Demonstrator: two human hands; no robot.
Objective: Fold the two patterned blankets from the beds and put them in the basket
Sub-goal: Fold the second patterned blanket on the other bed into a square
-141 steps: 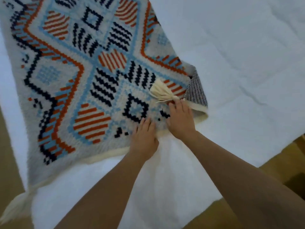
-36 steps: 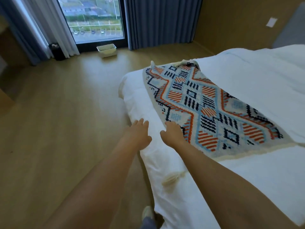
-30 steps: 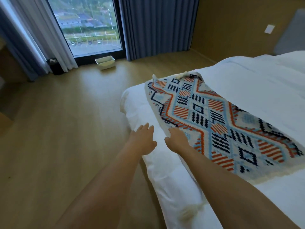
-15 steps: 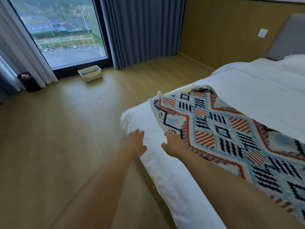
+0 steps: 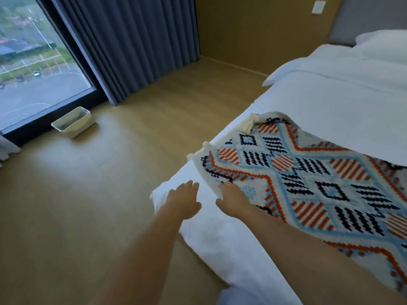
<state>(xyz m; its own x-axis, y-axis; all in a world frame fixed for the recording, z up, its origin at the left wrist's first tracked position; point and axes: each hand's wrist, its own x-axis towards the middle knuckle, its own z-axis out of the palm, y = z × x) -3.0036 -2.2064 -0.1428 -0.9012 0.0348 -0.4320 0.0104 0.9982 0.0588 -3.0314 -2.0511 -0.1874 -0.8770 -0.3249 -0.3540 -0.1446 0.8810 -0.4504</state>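
A patterned blanket [image 5: 312,186] in orange, light blue, navy and cream lies folded into a long strip across the foot of a white bed [image 5: 330,100], its tasselled end at the far side. My right hand [image 5: 231,198] rests on the blanket's near edge, fingers extended. My left hand [image 5: 184,200] hovers just left of it over the bed's corner, fingers straight and holding nothing. A cream rectangular basket [image 5: 73,122] stands on the floor by the window, far from both hands.
Wooden floor [image 5: 99,194] stretches between the bed and the basket. Dark blue curtains [image 5: 132,45] hang beside a large window [image 5: 33,69]. A pillow [image 5: 383,45] sits at the bed's head by a tan wall.
Since I pressed the folded blanket flat up close, my view has lifted and swung along the bed's edge toward its far corner. Both hands have moved along with it, staying open.
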